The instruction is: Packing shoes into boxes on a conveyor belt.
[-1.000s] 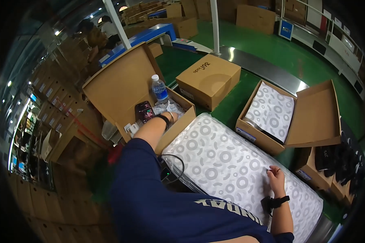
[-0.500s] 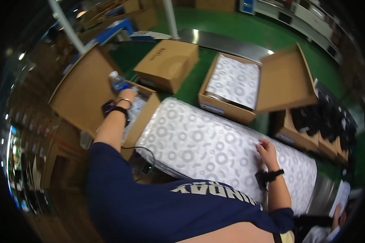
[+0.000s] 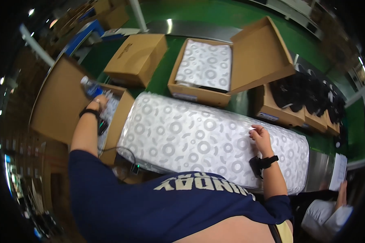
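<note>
My left hand [image 3: 99,103] reaches into an open cardboard box [image 3: 118,121] on the left, among small whitish packets [image 3: 110,106]; its fingertips are hidden. A clear bottle with a blue label [image 3: 91,88] lies beside that hand, against the box's raised lid. My right hand [image 3: 261,138] hovers over or rests lightly on a long stack of white tissue paper [image 3: 190,133] with grey rings. Its fingers are loosely bent and apart, and I see nothing held in them. Black straps are around both wrists.
Beyond the paper, an open shoe box [image 3: 198,92] holds ring-patterned paper, its lid tilted right. A closed carton [image 3: 138,56] stands left of it. Several black shoes [image 3: 308,95] lie on boxes at right. A cable [image 3: 127,150] runs by the stack. Another person's arm [image 3: 341,196] shows lower right.
My view has swung so the boxes and paper sit further left and higher. My left hand has moved deeper into the left box, past the bottle. The right hand stays over the paper.
</note>
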The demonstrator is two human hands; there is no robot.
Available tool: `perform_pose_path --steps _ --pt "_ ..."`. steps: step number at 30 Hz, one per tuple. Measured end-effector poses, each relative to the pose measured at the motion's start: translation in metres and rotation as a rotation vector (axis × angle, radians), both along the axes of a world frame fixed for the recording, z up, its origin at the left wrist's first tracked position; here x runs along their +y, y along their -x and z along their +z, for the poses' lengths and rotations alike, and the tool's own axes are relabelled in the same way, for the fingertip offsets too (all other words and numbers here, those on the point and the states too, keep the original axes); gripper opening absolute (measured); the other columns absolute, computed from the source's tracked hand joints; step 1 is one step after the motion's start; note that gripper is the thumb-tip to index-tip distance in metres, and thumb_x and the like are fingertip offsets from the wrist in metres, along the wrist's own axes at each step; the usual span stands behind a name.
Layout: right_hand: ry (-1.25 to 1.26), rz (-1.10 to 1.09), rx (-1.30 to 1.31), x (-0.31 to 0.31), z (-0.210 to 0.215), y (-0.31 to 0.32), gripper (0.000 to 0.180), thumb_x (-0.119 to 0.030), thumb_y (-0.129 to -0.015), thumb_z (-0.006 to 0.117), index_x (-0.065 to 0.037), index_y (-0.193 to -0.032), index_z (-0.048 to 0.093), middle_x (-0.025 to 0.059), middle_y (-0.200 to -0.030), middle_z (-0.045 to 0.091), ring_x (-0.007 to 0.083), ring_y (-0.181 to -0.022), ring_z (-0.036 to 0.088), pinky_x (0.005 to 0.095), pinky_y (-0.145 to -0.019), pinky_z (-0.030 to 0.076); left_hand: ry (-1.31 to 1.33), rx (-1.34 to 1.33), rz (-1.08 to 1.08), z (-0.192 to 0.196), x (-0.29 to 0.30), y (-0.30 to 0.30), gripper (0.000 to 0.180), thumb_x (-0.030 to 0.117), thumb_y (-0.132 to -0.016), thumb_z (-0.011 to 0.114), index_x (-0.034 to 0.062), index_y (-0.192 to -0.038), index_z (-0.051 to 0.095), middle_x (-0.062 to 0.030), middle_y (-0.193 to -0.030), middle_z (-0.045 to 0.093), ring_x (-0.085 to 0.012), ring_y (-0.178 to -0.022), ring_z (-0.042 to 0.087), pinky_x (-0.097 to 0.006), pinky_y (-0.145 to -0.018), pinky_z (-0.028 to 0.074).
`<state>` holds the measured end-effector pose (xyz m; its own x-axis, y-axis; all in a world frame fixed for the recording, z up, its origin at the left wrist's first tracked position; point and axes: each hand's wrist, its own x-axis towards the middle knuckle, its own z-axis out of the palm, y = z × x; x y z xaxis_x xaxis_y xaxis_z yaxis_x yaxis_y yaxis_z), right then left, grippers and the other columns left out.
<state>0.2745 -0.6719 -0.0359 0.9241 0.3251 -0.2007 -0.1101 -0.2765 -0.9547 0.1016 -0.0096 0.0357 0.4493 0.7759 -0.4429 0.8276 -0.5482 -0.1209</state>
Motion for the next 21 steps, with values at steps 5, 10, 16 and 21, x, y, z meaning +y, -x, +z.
perform_pose_path --steps 5,10,16,21 --pt "-0.015 -0.048 0.032 -0.013 -0.002 0.0 0.024 -0.008 -0.08 0.055 -0.002 -0.103 0.054 0.0035 -0.079 0.058 0.0097 -0.065 0.054 0.0203 -0.057 0.042 0.026 -0.754 -0.401 0.018 -0.051 -0.013 0.024 0.018 -0.08 0.052 0.0023 -0.095 0.061 -0.0208 -0.081 0.061 -0.0306 -0.071 0.06 -0.04 -0.065 0.045" --pt "-0.033 -0.017 0.052 -0.004 0.003 -0.004 0.024 -0.006 -0.079 0.054 -0.001 -0.102 0.054 0.0041 -0.078 0.058 0.01 -0.065 0.054 0.0204 -0.058 0.042 -0.108 -0.501 -0.236 0.03 -0.031 0.005 0.032 0.03 -0.073 0.062 0.0001 -0.082 0.064 -0.0195 -0.075 0.061 -0.0319 -0.068 0.059 -0.039 -0.065 0.045" --pt "0.278 0.169 -0.105 0.006 0.013 -0.018 0.023 -0.01 -0.076 0.058 0.003 -0.095 0.058 0.0077 -0.071 0.06 0.0124 -0.065 0.056 0.0247 -0.059 0.045 -0.379 -0.696 -0.303 0.057 -0.057 -0.061 0.027 0.023 -0.073 0.058 -0.002 -0.08 0.061 -0.0229 -0.078 0.059 -0.0363 -0.073 0.058 -0.039 -0.065 0.045" --pt "0.753 0.286 -0.797 0.072 0.053 -0.078 0.038 -0.024 -0.066 0.064 0.002 -0.093 0.058 0.0231 -0.085 0.059 0.0373 -0.079 0.056 0.0407 -0.068 0.046 0.288 -1.105 -0.586 0.01 -0.17 -0.182 0.059 0.029 -0.068 0.068 -0.0002 -0.113 0.044 -0.0202 -0.099 0.057 -0.0291 -0.089 0.057 -0.036 -0.077 0.045"
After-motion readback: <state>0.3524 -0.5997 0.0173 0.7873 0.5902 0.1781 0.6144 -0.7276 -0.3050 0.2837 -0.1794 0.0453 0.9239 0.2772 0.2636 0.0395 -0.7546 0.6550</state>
